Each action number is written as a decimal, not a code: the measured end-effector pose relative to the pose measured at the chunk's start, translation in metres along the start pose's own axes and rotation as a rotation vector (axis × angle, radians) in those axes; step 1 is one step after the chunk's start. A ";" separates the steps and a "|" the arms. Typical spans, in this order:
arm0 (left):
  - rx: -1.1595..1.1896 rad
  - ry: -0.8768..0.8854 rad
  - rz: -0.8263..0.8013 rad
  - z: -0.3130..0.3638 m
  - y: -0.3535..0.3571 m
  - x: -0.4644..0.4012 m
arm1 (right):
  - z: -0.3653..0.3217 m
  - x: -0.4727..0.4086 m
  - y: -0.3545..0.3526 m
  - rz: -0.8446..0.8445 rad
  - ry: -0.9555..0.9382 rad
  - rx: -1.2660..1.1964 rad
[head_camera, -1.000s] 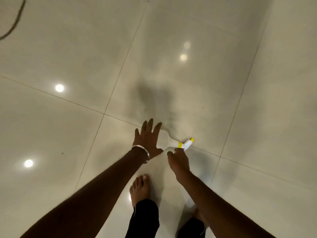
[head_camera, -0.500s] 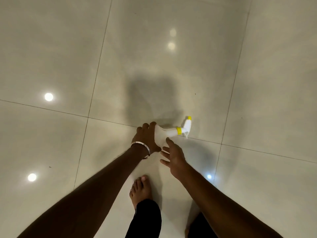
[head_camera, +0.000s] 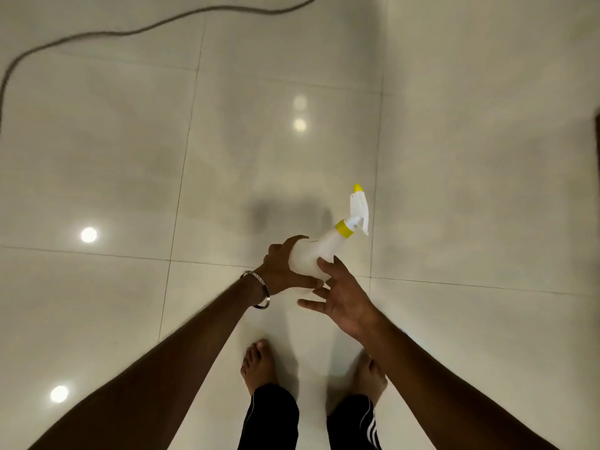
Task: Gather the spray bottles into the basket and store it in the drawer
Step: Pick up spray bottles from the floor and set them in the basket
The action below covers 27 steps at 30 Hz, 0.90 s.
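A white spray bottle (head_camera: 311, 254) with a yellow collar and yellow nozzle tip is held above the floor, its spray head pointing up and to the right. My left hand (head_camera: 282, 271), with a metal bangle on the wrist, grips the bottle's base, fingers curled round it. Just below and to the right, my right hand (head_camera: 337, 295) has its fingers spread, and one fingertip touches the bottle's lower side. No basket or drawer is in view.
Glossy pale floor tiles (head_camera: 113, 157) fill the view, with ceiling lights mirrored in them. A dark cable (head_camera: 97, 35) snakes across the top left. My bare feet (head_camera: 259, 365) stand below the hands. A dark edge (head_camera: 597, 131) shows at the far right.
My left hand has closed round the bottle and lifted it off the floor, tilting the spray head upward. My right hand has opened out beside it. The view has shifted, revealing the cable.
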<state>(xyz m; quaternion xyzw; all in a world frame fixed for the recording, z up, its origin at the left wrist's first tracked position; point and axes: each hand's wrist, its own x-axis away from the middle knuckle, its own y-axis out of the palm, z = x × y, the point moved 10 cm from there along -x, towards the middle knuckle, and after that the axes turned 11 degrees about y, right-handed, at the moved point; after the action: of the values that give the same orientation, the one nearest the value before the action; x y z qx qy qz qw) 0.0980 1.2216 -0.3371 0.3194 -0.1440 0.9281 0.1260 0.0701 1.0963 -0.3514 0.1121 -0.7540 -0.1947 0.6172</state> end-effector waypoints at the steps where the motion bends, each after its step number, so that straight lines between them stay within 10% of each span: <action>1: 0.033 0.029 -0.014 0.017 0.002 0.003 | -0.011 0.014 0.001 0.007 -0.027 0.008; 27: -0.052 0.498 -0.283 0.417 0.215 -0.004 | -0.208 0.377 -0.186 0.439 -0.698 -0.149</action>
<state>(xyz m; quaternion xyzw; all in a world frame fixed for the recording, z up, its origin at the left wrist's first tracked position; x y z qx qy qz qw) 0.2634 0.8763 -0.0653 0.0954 -0.0866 0.9471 0.2938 0.1795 0.7430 -0.0638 -0.1689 -0.9078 -0.1390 0.3578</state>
